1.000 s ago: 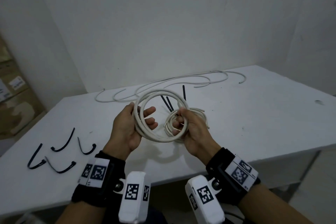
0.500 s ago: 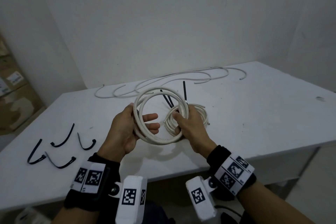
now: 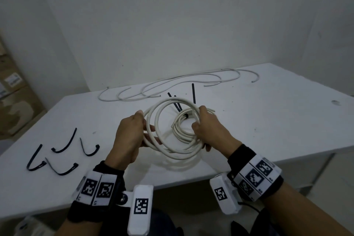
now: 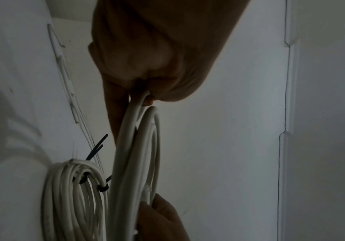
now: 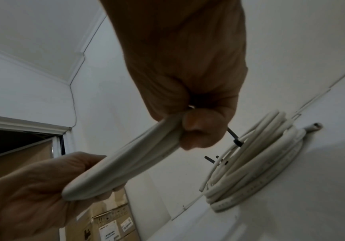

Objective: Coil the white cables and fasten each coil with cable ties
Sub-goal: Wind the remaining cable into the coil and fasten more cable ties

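Progress at mid-task: one tied coil (image 3: 184,130) on desk (image 3: 268,120), untied coil (image 3: 168,126) clamped between left hand (image 3: 130,136) and right hand (image 3: 208,130) above it, loose cables (image 3: 172,84) uncoiled behind, spare ties (image 3: 63,149) unused at left.

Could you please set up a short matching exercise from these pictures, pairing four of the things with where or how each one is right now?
Things:
1. large white coil
2. smaller tied coil
3. loose white cables
4. curved black cable ties

States:
A. stretched along the table's far side
B. held up in both hands
C. spread on the table's left part
D. lying on the table, bound with black ties

Pairs: 1-B, 2-D, 3-A, 4-C
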Tool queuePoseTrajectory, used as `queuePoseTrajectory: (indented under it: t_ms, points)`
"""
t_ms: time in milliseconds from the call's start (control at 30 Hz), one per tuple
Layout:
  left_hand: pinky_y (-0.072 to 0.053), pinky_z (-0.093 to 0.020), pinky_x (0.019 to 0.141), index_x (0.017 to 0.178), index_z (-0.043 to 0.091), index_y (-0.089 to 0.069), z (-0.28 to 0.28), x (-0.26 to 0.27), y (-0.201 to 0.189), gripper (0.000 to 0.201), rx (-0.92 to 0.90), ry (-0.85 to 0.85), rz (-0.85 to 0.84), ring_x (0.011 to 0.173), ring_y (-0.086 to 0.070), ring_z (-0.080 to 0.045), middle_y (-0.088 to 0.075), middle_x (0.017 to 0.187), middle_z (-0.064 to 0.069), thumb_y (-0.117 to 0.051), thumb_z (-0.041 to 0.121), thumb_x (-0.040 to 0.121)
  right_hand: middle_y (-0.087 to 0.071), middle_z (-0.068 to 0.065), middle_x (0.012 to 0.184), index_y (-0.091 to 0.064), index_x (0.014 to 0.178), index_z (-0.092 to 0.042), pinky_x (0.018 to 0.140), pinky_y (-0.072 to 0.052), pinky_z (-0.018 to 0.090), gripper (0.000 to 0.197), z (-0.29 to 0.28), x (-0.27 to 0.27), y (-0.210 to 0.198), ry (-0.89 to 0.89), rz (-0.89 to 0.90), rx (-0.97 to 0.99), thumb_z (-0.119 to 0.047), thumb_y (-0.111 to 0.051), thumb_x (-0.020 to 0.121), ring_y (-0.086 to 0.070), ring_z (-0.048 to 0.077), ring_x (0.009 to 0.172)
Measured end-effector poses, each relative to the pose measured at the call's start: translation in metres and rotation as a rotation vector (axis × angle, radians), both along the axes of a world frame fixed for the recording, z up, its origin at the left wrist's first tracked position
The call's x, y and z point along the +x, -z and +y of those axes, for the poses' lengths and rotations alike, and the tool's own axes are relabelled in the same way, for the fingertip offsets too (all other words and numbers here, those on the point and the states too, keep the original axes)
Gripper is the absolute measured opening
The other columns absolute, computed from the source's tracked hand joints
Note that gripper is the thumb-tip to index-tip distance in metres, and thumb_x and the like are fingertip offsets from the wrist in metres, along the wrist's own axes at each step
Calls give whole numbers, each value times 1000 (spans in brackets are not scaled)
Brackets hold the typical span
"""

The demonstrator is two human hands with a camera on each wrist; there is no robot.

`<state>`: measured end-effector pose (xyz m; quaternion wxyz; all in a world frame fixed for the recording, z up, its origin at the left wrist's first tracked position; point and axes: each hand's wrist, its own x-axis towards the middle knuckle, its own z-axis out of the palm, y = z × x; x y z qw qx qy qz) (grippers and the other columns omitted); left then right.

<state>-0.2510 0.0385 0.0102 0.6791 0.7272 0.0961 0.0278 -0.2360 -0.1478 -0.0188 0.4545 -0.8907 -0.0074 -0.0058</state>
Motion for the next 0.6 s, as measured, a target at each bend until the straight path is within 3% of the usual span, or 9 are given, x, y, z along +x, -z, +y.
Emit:
queuePoseTrajectory:
  t_ms: [100,233,367,433,600]
  points:
    - [-47,-24,37,74,3,-50,0,0,-2,36,123,38,-14,40,-62,-28,-61,54,-11,-38,23,101,-48,8,80,-33,127,-8,27,-30,20,34,2,-1,1,-19,-15,-63,-7,-39,93,-44,15,41]
    - [-46,-24,41,73,4,-51,5,3,-6,32,180,90,10,43,-61,-28,-59,47,-7,-43,22,98,-52,9,76,-33,112,-16,28,-31,19,19,0,2,3,-85,41,23,-14,-41,96,-44,10,26]
    - [-40,-22,38,68,12,-66,2,3,-6,37,74,145,-10,37,-50,-21,-54,50,-10,-44,19,97,-49,8,67,-39,100,-10,34,-31,23,13,4,0,2,-59,-15,222,-21,-45,96,-41,15,33]
    - [-34,-19,34,59,11,-58,-5,1,-2,42,-35,142,-2,32,-44,-18,-52,45,-9,-41,16,97,-48,6,68,-41,98,-11,33,-31,21,18,8,0,6,-11,-39,262,-28,-46,97,-40,13,36]
    - [-30,-16,33,57,10,-44,-11,0,2,39,-195,217,80,33,-44,-18,-46,41,-9,-36,11,95,-54,1,74,-44,97,-17,37,-37,21,21,13,-1,17,52,-100,187,-38,-44,97,-51,13,53]
